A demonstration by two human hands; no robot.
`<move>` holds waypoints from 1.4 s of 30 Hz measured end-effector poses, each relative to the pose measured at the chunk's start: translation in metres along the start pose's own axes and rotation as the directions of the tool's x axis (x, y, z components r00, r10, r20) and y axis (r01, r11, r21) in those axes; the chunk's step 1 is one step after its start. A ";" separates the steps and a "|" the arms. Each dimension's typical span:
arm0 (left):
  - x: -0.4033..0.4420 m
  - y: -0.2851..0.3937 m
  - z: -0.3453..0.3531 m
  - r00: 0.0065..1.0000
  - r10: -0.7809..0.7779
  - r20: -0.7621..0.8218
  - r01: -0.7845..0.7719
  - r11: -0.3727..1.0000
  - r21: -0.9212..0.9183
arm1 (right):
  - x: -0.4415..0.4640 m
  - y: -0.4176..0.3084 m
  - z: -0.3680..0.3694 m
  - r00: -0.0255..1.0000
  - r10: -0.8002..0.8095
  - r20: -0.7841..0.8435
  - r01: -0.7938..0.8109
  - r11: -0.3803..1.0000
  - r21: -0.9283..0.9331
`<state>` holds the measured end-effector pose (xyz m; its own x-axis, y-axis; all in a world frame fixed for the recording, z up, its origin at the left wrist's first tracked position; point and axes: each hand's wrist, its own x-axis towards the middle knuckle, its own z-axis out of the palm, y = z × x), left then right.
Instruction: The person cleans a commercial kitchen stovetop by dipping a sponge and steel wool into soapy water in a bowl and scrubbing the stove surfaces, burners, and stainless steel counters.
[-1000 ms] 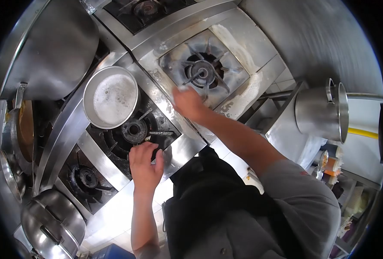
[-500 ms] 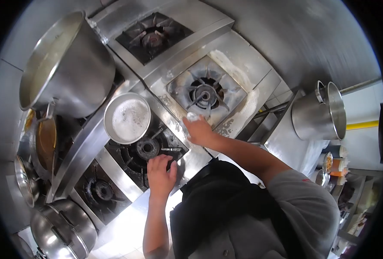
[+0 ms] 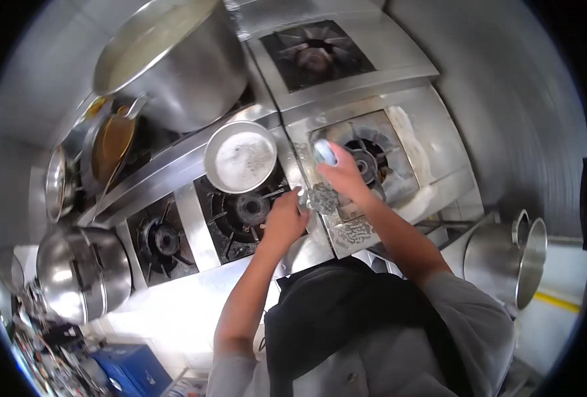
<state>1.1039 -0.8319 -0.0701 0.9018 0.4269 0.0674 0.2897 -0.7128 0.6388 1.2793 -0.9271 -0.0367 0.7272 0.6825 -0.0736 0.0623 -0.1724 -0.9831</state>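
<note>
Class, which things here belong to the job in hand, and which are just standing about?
Apparently in use:
pale, rounded object in the right hand
square, grey metal burner plate under that hand
perhaps the round, silver, froth-topped metal pan

Just standing about:
deep, silver metal pot at far right
blue, boxy container

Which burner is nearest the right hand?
The rightmost burner, partly hidden behind the right hand. It sits in a grey plate; the left burner, middle burner and far burner sit in black ones, farther off.
</note>
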 end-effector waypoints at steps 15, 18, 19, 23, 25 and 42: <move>-0.049 0.004 0.012 0.987 0.010 0.161 -0.011 1.000 0.007 | 0.116 -0.006 0.150 0.897 -0.209 0.391 0.407 0.735 -0.542; -0.035 0.004 0.024 0.975 0.083 0.205 -0.123 0.974 0.192 | 0.098 -0.045 0.082 0.920 -0.371 0.126 0.392 0.857 -0.334; -0.027 0.006 0.031 0.973 0.094 0.212 -0.134 0.973 0.185 | 0.087 -0.050 0.056 0.948 -0.320 -0.010 0.310 0.925 -0.221; 0.010 0.012 0.061 0.914 0.366 0.177 -0.407 0.836 0.368 | 0.080 -0.002 -0.023 0.987 -0.045 -0.155 0.098 0.929 0.356; 0.025 0.003 0.078 0.907 0.333 0.259 -0.413 0.827 0.382 | 0.069 0.010 -0.050 0.985 0.017 -0.171 0.054 0.914 0.402; 0.240 0.005 0.093 0.956 0.275 0.100 -0.292 0.915 0.279 | 0.062 0.024 -0.148 0.906 -0.112 -0.407 0.048 0.985 -0.165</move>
<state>1.3515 -0.7847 -0.1221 0.9739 0.1572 0.1636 0.0915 -0.9320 0.3508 1.4268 -0.9941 -0.0398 0.9306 0.3487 0.1117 0.2087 -0.2546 -0.9443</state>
